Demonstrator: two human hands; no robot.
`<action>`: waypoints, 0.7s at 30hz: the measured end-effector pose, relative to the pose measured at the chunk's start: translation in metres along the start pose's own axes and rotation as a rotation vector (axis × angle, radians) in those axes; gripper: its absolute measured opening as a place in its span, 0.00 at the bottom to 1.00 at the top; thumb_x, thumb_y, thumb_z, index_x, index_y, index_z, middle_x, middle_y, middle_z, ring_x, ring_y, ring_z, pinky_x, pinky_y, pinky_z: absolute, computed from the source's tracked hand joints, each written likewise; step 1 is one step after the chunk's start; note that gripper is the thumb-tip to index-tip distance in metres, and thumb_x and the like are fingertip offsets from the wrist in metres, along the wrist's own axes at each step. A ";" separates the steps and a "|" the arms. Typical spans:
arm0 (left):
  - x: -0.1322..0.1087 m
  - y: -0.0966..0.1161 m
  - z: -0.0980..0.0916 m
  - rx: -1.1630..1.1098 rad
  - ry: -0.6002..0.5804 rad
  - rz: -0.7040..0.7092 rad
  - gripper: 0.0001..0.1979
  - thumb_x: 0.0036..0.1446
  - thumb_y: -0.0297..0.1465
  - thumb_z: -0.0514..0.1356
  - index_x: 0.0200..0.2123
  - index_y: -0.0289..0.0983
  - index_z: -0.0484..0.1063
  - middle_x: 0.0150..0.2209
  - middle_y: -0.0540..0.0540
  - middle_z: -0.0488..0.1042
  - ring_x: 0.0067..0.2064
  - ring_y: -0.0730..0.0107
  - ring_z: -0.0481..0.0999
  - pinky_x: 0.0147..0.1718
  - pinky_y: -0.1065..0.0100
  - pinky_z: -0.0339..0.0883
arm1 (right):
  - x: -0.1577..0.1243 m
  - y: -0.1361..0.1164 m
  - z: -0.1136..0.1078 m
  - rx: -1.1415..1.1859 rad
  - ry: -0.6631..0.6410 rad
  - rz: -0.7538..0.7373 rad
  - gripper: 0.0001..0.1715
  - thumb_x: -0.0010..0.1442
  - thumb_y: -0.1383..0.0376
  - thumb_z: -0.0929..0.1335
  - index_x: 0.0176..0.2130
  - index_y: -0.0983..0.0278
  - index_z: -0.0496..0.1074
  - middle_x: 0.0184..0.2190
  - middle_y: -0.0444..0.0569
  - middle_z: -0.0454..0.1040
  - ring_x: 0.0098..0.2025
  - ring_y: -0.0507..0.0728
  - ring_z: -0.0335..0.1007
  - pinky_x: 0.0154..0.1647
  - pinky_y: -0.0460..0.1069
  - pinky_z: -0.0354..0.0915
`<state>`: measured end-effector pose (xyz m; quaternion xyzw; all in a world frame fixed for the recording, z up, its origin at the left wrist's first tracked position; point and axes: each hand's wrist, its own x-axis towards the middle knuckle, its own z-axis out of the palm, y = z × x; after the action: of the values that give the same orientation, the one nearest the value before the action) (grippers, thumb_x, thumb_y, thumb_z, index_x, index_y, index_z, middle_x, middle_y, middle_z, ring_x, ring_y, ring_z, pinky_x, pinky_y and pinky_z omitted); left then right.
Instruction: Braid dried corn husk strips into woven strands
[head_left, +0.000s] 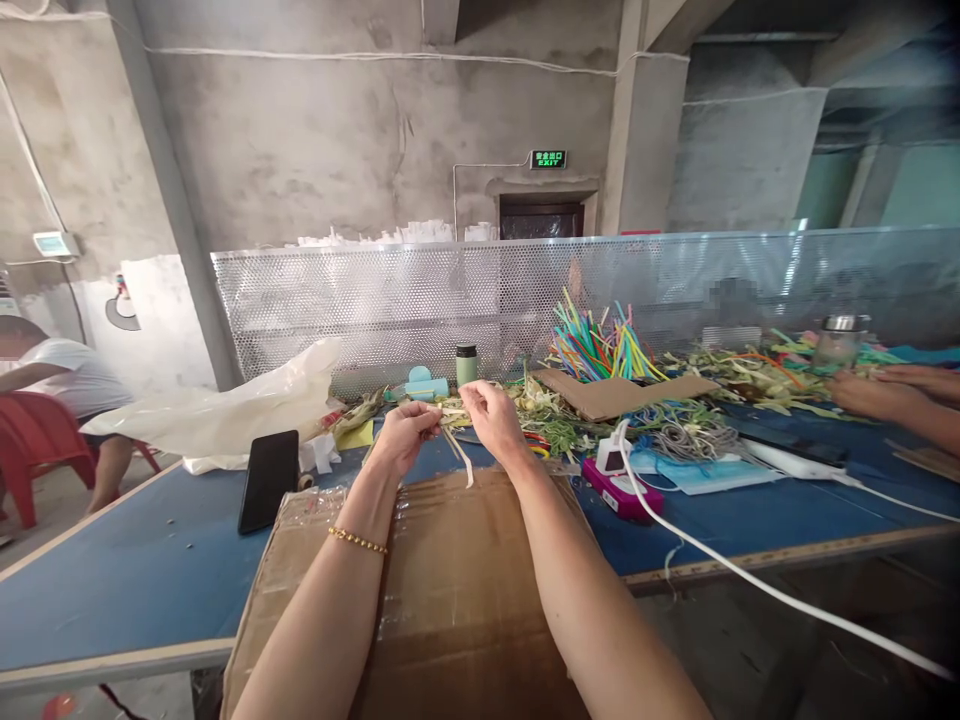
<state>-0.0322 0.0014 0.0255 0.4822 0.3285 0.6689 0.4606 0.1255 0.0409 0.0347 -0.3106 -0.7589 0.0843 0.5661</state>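
My left hand is closed in a pinch on thin pale straw-like strips, whose loose ends hang down between my hands. Just to the right, my right hand has its fingers curled together at the other end of a pale piece that runs across from the left fingertips. The exact grip of the right fingertips is partly hidden. Both forearms reach over a brown cardboard box, taped with clear tape. Behind the hands lies a heap of green and straw-coloured plant strips.
On the blue table lie a black phone, plastic sheeting, a green bottle, coloured pipe cleaners, a cardboard piece and a purple power strip with a white cable. A co-worker's hands are at right; a seated person at left.
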 end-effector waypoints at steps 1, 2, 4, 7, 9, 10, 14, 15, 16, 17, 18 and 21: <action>0.000 0.001 0.000 -0.017 0.024 0.009 0.12 0.36 0.29 0.73 0.22 0.32 0.72 0.19 0.51 0.69 0.21 0.77 0.67 0.22 0.72 0.57 | 0.000 0.001 -0.001 0.017 -0.003 0.017 0.14 0.66 0.59 0.62 0.39 0.63 0.73 0.27 0.47 0.74 0.29 0.54 0.70 0.32 0.47 0.60; 0.001 0.002 -0.001 -0.032 0.040 0.016 0.12 0.37 0.29 0.73 0.22 0.32 0.72 0.19 0.51 0.69 0.21 0.77 0.67 0.22 0.72 0.57 | 0.001 0.002 -0.002 0.026 -0.009 0.031 0.13 0.65 0.60 0.62 0.41 0.63 0.72 0.25 0.46 0.73 0.28 0.55 0.69 0.32 0.47 0.61; 0.001 0.003 -0.001 -0.048 0.045 0.024 0.12 0.38 0.28 0.72 0.22 0.32 0.71 0.20 0.51 0.68 0.21 0.78 0.67 0.23 0.72 0.57 | 0.002 0.003 -0.004 0.043 -0.009 0.046 0.12 0.64 0.61 0.62 0.41 0.63 0.72 0.23 0.44 0.71 0.27 0.55 0.68 0.31 0.47 0.61; -0.001 0.005 0.001 -0.049 0.008 0.018 0.11 0.39 0.28 0.71 0.22 0.32 0.71 0.20 0.51 0.68 0.21 0.78 0.66 0.23 0.72 0.57 | 0.003 0.003 -0.005 0.108 0.004 0.053 0.10 0.62 0.61 0.64 0.39 0.63 0.70 0.22 0.44 0.69 0.26 0.54 0.67 0.30 0.47 0.62; -0.004 0.007 0.003 -0.043 -0.042 -0.001 0.11 0.38 0.28 0.71 0.22 0.31 0.72 0.21 0.51 0.68 0.22 0.79 0.66 0.24 0.71 0.57 | 0.003 0.002 -0.006 0.188 -0.002 0.074 0.08 0.61 0.61 0.64 0.38 0.63 0.69 0.23 0.44 0.69 0.26 0.54 0.67 0.29 0.47 0.62; -0.005 0.007 0.004 -0.035 -0.073 -0.016 0.11 0.38 0.28 0.71 0.22 0.31 0.72 0.22 0.50 0.69 0.22 0.79 0.66 0.24 0.71 0.58 | 0.004 0.002 -0.007 0.231 -0.009 0.084 0.08 0.60 0.61 0.65 0.37 0.63 0.69 0.23 0.44 0.69 0.26 0.53 0.67 0.29 0.46 0.62; -0.010 0.009 0.007 0.035 -0.169 -0.073 0.11 0.37 0.29 0.72 0.22 0.31 0.73 0.21 0.50 0.69 0.23 0.78 0.66 0.25 0.71 0.58 | 0.004 0.004 -0.009 0.271 -0.050 0.063 0.08 0.59 0.61 0.65 0.34 0.63 0.69 0.25 0.44 0.70 0.25 0.52 0.66 0.27 0.46 0.62; -0.010 0.008 0.007 0.056 -0.177 -0.080 0.12 0.37 0.30 0.72 0.21 0.31 0.73 0.21 0.50 0.69 0.23 0.78 0.66 0.25 0.71 0.57 | 0.004 0.005 -0.009 0.237 -0.057 0.050 0.07 0.59 0.62 0.66 0.33 0.64 0.69 0.25 0.45 0.71 0.25 0.52 0.66 0.27 0.46 0.62; -0.010 0.008 0.007 0.079 -0.179 -0.083 0.12 0.37 0.31 0.72 0.21 0.31 0.73 0.21 0.50 0.69 0.23 0.77 0.66 0.24 0.71 0.57 | 0.004 0.007 -0.009 0.197 -0.063 0.042 0.07 0.58 0.63 0.66 0.32 0.64 0.70 0.25 0.45 0.71 0.26 0.52 0.66 0.28 0.46 0.62; -0.010 0.007 0.007 0.105 -0.176 -0.082 0.12 0.37 0.31 0.72 0.21 0.31 0.73 0.21 0.50 0.69 0.22 0.78 0.66 0.24 0.71 0.56 | 0.004 0.008 -0.009 0.160 -0.070 0.042 0.06 0.58 0.65 0.66 0.32 0.64 0.71 0.25 0.46 0.72 0.26 0.52 0.66 0.28 0.46 0.62; -0.010 0.006 0.006 0.133 -0.169 -0.077 0.13 0.36 0.32 0.73 0.21 0.31 0.74 0.20 0.50 0.69 0.22 0.78 0.65 0.24 0.71 0.55 | 0.004 0.009 -0.009 0.139 -0.082 0.050 0.05 0.57 0.66 0.65 0.32 0.65 0.71 0.26 0.46 0.73 0.26 0.52 0.67 0.29 0.46 0.62; -0.008 0.002 0.005 0.233 -0.164 -0.064 0.14 0.35 0.34 0.73 0.21 0.31 0.75 0.19 0.50 0.68 0.20 0.79 0.63 0.22 0.71 0.53 | 0.002 0.011 -0.008 0.173 -0.169 0.091 0.10 0.58 0.70 0.62 0.34 0.66 0.73 0.28 0.48 0.75 0.27 0.52 0.69 0.29 0.46 0.63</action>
<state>-0.0275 -0.0074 0.0261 0.5748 0.3804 0.5697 0.4476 0.1365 0.0491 0.0344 -0.2865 -0.7789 0.2011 0.5204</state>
